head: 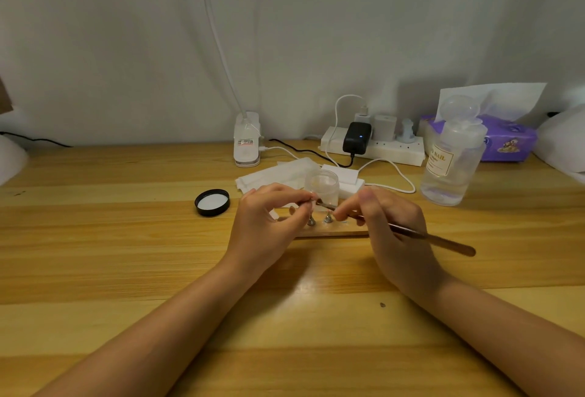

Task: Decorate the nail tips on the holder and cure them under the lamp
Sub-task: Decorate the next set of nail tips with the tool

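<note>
Decoration is under way: above the wooden holder (332,233) on the bench (126,254), the left hand (269,222) pinches a nail tip (316,197) while the right hand (392,225) grips a brush (427,236) touching it; next likely calls for reseating it steadily.

Both forearms were bare to the bottom edge of the picture, with no sleeves showing. The left hand (269,222) and right hand (389,229) wore no gloves, rings or watch; the fingernails (367,195) looked short and plain.
</note>
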Motion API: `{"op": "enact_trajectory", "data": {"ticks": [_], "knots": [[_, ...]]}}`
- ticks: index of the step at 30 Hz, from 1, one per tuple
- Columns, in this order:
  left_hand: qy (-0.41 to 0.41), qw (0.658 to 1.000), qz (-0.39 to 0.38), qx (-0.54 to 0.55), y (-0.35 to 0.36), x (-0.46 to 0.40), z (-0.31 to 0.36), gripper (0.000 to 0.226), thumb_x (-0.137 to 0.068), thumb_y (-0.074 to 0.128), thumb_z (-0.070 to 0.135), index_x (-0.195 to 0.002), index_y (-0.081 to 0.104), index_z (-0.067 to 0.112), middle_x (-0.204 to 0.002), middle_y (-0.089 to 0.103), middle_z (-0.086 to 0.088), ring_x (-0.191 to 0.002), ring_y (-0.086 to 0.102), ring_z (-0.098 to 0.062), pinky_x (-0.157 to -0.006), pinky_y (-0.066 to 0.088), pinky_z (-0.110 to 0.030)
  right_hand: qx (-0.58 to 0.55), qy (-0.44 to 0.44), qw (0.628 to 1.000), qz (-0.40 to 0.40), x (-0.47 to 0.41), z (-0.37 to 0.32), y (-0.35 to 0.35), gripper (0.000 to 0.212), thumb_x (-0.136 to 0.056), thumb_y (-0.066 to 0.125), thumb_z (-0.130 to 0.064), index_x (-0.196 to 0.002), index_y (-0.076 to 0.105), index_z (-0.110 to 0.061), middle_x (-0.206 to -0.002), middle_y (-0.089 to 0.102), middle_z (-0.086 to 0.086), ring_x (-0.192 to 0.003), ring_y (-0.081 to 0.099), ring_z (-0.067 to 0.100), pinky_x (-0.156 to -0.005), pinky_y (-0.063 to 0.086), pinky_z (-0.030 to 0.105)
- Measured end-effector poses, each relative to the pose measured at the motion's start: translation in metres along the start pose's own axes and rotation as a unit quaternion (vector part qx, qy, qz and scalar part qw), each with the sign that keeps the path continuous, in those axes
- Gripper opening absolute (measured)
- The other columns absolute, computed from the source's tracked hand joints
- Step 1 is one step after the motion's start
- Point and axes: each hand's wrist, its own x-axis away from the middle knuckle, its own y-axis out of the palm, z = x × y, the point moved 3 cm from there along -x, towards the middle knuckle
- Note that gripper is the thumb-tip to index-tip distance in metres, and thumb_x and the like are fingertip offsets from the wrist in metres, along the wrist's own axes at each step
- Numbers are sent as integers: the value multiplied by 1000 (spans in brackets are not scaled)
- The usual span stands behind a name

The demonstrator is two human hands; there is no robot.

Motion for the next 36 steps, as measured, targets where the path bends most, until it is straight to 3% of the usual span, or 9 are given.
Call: {"op": "enact_trajectory", "data": {"ticks": [3, 6, 9, 17, 23, 26, 30, 36], "knots": [[-1, 1000, -1, 2, -1, 0, 0, 20, -78, 69, 7, -92, 69, 21, -84, 67, 8, -86, 62, -5, -84, 48, -33, -29, 16, 999, 24, 2, 1, -3, 41, -92, 30, -28, -69, 63, -19, -67, 63, -8, -68, 59, 2, -66, 42, 13], [-1, 1000, -1, 1, 0, 0, 0, 20, -78, 70, 7, -92, 69, 21, -84, 67, 9, -86, 62, -7, -84, 48, -35, 2, -2, 1000, 10, 0, -3, -1, 35, -92, 30, -26, -77, 61, -25, -76, 61, -16, -74, 58, -3, -68, 41, 10], [5, 1000, 6, 1, 0, 0, -1, 19, -78, 70, 5, -92, 70, 18, -84, 66, 8, -85, 62, -10, -84, 48, -39, 16, -14, 999, -23, -2, -4, 3, 32, -92, 34, -27, -84, 63, -19, -82, 60, -18, -80, 56, -5, -71, 42, 12], [10, 1000, 2, 2, 0, -1, -1, 22, -78, 69, 7, -92, 68, 24, -84, 64, 19, -87, 61, -1, -85, 48, -32, -50, 24, 998, 16, 3, 0, -2, 39, -92, 31, -28, -69, 62, -21, -69, 64, -7, -70, 60, 0, -67, 43, 10], [3, 1000, 7, 3, 0, -1, -3, 25, -76, 70, 6, -93, 67, 25, -84, 63, 18, -87, 62, -3, -85, 49, -41, 4, 14, 1000, -23, 0, -2, 3, 34, -91, 32, -31, -81, 63, -22, -80, 60, -19, -79, 57, -5, -69, 42, 11], [1, 1000, 2, 5, 0, -1, -4, 25, -76, 70, 7, -93, 67, 25, -85, 65, 17, -87, 62, -3, -86, 49, -43, -22, 30, 999, -12, 1, 1, 1, 37, -92, 31, -32, -75, 63, -23, -75, 64, -11, -75, 59, -1, -67, 43, 14], [-2, 1000, 2, 16, 1, -1, -5, 23, -76, 70, 6, -92, 69, 24, -86, 68, 12, -88, 64, -6, -87, 47, -48, -57, 45, 997, 1, 3, 2, 0, 42, -92, 31, -31, -67, 63, -20, -65, 63, -5, -67, 59, 0, -65, 40, 8], [-15, 1000, 1, 18, 2, -1, -7, 20, -76, 71, 7, -92, 72, 20, -87, 70, 9, -89, 64, -7, -86, 48, -44, -14, 7, 1000, 4, 1, -2, -2, 37, -93, 30, -27, -78, 63, -18, -77, 61, -16, -75, 57, -6, -69, 40, 7]]}}
